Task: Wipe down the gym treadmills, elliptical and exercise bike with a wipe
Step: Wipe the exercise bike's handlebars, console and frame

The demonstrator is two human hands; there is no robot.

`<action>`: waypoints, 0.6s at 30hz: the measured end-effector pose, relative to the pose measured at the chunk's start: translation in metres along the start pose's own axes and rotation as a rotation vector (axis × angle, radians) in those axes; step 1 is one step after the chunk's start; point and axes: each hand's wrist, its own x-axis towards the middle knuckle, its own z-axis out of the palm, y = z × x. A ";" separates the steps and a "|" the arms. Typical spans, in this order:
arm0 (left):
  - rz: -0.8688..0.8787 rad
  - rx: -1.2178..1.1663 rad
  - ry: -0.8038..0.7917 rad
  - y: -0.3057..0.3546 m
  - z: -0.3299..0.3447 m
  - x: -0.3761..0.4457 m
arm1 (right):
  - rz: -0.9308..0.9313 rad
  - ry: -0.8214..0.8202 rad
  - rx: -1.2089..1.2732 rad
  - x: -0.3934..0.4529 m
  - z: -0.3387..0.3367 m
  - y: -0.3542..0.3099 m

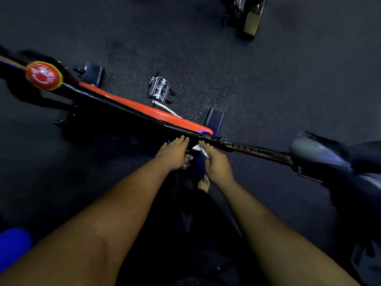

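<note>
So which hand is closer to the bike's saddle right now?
The right hand, holding the wipe against the seat post that leads out to the saddle. The left hand rests further along the frame, on the far side from the saddle.

frame [144, 109]: runs from far left to near right
pedal [159, 89]: beyond frame
saddle [315, 153]: right
hands [175, 153]: near side of frame

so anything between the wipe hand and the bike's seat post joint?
Nothing visible. The right hand pinches the white wipe with its fingertips already at the black exercise bike frame, beside the seat post clamp. The left hand rests flat on the frame to the side, not in the path.
</note>
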 end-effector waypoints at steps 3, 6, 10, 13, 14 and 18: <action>-0.027 -0.335 0.077 0.022 0.000 -0.036 | 0.107 0.103 0.360 -0.026 -0.020 -0.026; -0.017 -0.754 0.217 0.054 0.000 -0.084 | 0.096 0.122 0.553 -0.056 -0.041 -0.044; -0.041 -0.989 0.440 0.092 0.000 -0.151 | -0.040 0.040 0.573 -0.099 -0.071 -0.064; -0.089 -1.088 0.584 0.111 0.005 -0.192 | -0.091 -0.011 0.602 -0.123 -0.087 -0.075; -0.098 -1.097 0.628 0.113 0.005 -0.201 | -0.101 -0.023 0.611 -0.128 -0.090 -0.077; -0.129 -1.166 0.765 0.118 0.003 -0.241 | -0.211 -0.154 0.594 -0.150 -0.098 -0.094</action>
